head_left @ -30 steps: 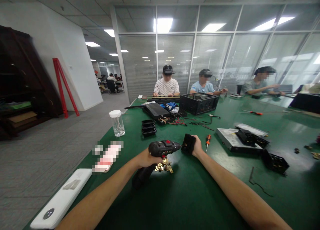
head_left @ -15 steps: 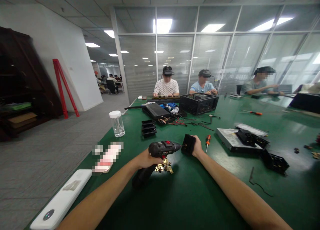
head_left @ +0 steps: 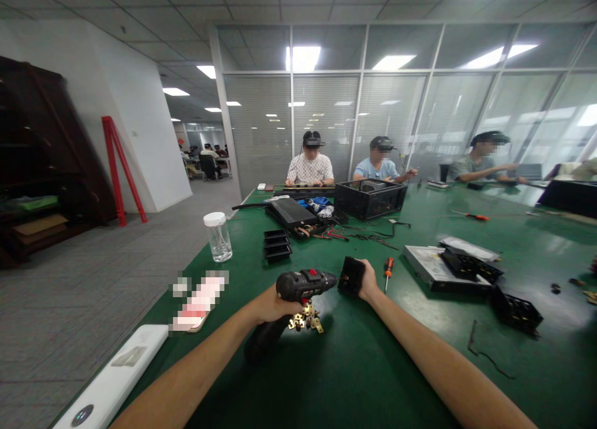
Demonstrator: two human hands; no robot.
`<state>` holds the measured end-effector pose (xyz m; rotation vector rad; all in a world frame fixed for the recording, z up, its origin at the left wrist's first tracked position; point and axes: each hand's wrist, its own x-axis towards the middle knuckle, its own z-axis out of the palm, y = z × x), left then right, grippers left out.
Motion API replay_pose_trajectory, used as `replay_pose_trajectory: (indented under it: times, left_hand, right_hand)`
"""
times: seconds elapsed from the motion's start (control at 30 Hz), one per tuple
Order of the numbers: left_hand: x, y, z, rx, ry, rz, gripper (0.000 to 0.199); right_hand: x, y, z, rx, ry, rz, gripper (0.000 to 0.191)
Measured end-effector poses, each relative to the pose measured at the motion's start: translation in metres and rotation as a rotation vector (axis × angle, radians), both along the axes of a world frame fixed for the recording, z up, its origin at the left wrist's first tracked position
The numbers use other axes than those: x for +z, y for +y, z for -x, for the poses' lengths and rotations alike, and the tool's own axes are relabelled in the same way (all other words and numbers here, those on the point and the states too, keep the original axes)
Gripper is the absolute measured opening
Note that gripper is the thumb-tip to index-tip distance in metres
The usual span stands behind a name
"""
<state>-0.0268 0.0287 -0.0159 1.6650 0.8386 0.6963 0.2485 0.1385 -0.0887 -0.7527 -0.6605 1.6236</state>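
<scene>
My left hand (head_left: 275, 304) is wrapped round the grip of a black cordless drill (head_left: 303, 284), which lies level and points right. Its tip reaches the side of a small black box-shaped part (head_left: 351, 276); whether the two touch I cannot tell. My right hand (head_left: 368, 281) is closed on that black part from its right side, holding it tilted above the table. Small brass-coloured metal pieces (head_left: 308, 318) lie in a pile below the drill. To the right of my right hand rests an orange-handled screwdriver (head_left: 388, 267).
Black trays (head_left: 277, 247) and a lidded clear jar (head_left: 219, 239) stand left of centre. Further back are a black case (head_left: 370, 199) and cables. On the right sit a silver drive-like box (head_left: 433, 267) and black parts (head_left: 517, 311). Several people sit across the green table (head_left: 336, 379).
The whole view has shifted slightly downward in the picture. Both hands keep their hold on the drill and the black part. One person across the table has raised a hand.
</scene>
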Motion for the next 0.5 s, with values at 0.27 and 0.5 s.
replay_pose_trajectory:
  times: [0.27,0.5]
  left_hand:
    - [0.0052,-0.0026,-0.0012,0.015,-0.016,0.006,0.024]
    - [0.0071,-0.0042,-0.0027,0.037,-0.020,0.014,0.023]
  right_hand:
    - [0.0053,-0.0022,0.0020,-0.024,0.025,0.035,0.019]
    - [0.0041,-0.0011,0.0013,-0.023,0.028,0.030,0.020]
